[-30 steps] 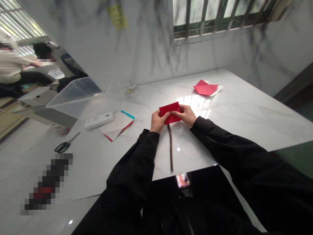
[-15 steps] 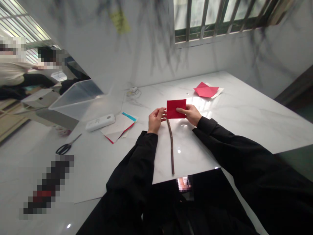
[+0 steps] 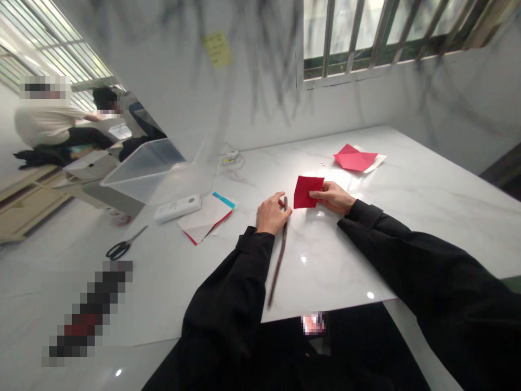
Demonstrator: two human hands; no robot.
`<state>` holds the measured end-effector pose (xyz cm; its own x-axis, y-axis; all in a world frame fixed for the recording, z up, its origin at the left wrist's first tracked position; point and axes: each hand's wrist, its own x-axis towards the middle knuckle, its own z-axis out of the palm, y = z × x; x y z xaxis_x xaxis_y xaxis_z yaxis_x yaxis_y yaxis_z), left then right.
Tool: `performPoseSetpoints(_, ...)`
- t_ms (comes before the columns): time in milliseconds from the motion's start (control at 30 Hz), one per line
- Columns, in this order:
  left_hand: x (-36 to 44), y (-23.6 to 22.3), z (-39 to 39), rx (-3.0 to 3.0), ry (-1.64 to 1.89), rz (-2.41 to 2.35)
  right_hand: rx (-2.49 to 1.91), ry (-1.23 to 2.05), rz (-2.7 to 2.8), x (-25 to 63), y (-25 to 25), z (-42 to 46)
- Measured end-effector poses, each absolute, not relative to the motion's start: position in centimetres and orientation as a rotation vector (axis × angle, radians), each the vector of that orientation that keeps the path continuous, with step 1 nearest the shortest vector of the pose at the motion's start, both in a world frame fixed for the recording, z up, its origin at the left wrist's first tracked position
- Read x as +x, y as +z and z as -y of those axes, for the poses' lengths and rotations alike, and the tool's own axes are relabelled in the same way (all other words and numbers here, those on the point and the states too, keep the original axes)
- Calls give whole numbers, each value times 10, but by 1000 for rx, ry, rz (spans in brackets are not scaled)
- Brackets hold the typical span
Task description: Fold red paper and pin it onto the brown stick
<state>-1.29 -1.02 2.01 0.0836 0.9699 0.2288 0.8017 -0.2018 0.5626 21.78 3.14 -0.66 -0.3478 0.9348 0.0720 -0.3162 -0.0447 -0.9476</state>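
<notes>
Here, marbled table (image 3: 431, 190) (red paper (image 3: 303, 193) above); window (image 3: 374, 38) beyond.

Single head-worn camera; looks forward, down across table (image 3: 431, 217); sleeves (image 3: 228, 288) close, wall (image 3: 345, 111) beyond.

Daylight comes strongly through the wide window with metal bars (image 3: 366, 41), whose panes (image 3: 342, 27) look almost white. On the glossy white marble-patterned desk (image 3: 427, 228), pale glare (image 3: 360, 183) lies toward the far edge and small round reflections (image 3: 370, 295) nearer the front edge. Outer areas are stretched; the pale grey wall (image 3: 325, 108) looks smeared.
</notes>
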Motion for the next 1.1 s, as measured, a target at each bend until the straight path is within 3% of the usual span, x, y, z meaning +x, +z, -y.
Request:
performPoseSetpoints(133,-21,18,2,1676,982,-1617,-870,1489,1507,222,-4,-31)
performPoseSetpoints(267,-25,19,-1,1287,1028,-1239,-917,1152,1726,233,6,-31)
performPoseSetpoints(500,-24,32,9,1117,956,-932,-761,748,1951,239,23,-25)
performPoseSetpoints(1100,-25,35,11,1186,803,-835,-839,827,1871,231,37,-11)
